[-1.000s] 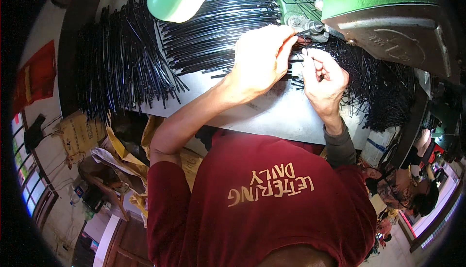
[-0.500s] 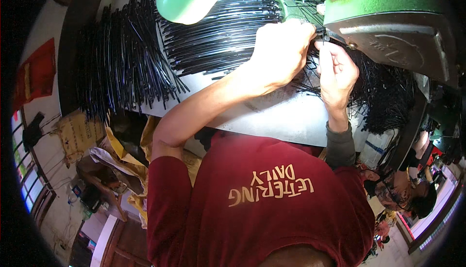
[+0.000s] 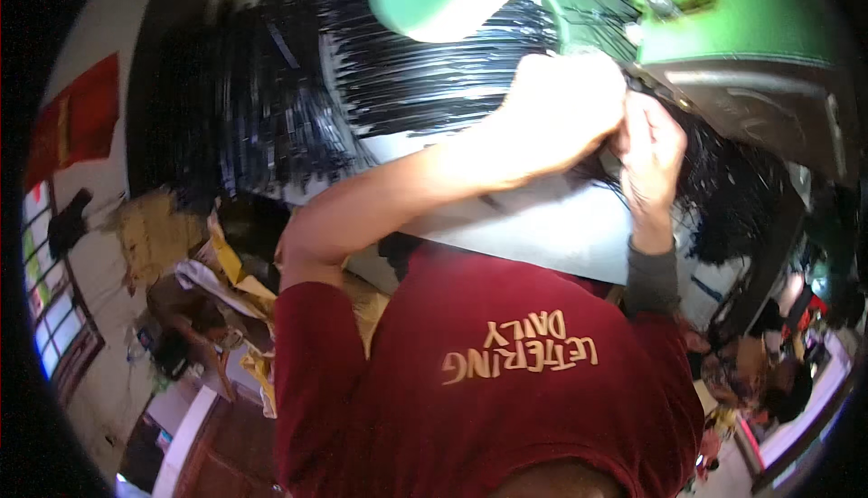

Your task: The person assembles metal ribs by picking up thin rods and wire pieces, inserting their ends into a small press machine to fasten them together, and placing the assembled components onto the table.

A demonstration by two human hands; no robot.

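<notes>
My left hand is closed, its fingers curled, at the front of the green machine. Close beside it, my right hand is closed too, with thumb and fingers pinched together. A small dark piece shows between the fingertips of both hands, too blurred to name. Thin black rods lie in a dense row left of my hands, on the pale worktop. Glare and motion blur wash out my left hand, and its fingertips are hidden.
A second heap of black rods lies at the far left, and a dark tangle of rods at the right. A rounded green part hangs over the row. Yellowish sacks stand below the worktop at left. Other people appear at far right.
The whole view has shifted, so the worktop, machine and hands appear farther right and slightly lower. The picture is blurrier. Both hands remain together at the machine.
</notes>
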